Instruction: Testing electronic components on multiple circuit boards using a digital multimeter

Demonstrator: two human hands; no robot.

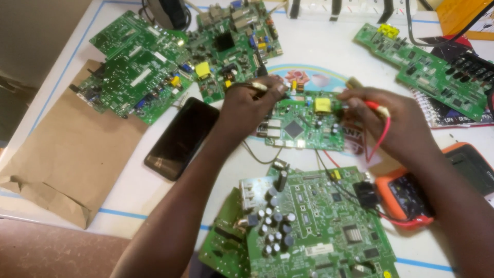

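Board, small and green, is lying near the middle of the table, and both hands are working over it. Nearer the front edge, a large board is overlapping an orange meter. Left hand is pinching a black probe at the small board's far left corner, fingers closed on it. Right hand is gripping a red probe at its right side. A phone is lying left. More boards are sitting toward the far edge.
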